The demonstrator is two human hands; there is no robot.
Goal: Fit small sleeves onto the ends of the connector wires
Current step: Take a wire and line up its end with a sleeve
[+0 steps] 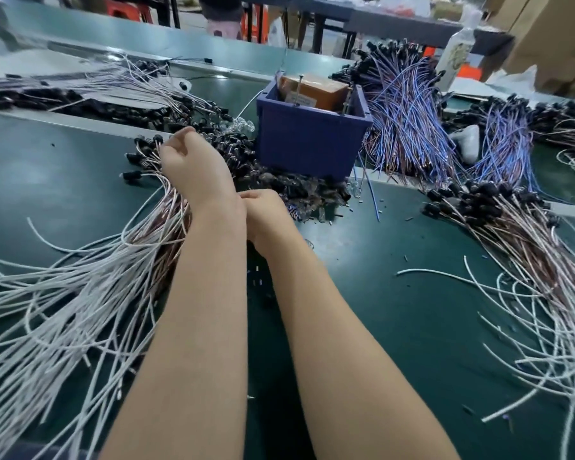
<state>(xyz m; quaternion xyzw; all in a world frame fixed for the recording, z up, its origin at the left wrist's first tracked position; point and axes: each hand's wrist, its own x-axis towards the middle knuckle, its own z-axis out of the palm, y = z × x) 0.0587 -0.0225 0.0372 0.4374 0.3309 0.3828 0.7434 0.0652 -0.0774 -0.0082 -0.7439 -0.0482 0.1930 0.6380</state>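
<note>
A big bundle of connector wires [90,287], white and brown with black heads, fans out over the green table on the left. My left hand [190,164] reaches into the bundle's black-headed end, back toward the camera, its fingers curled in among the wires. My right hand [266,214] lies just behind my left wrist, low over the table; its fingertips are hidden. Tiny dark sleeves [258,277] lie scattered on the table between my forearms.
A blue bin [309,141] holding an orange box stands behind my hands, with a heap of small black and clear parts [306,190] at its foot. Blue-wire bundles [409,127] lie at the back right. Another white-brown bundle [525,247] spreads on the right.
</note>
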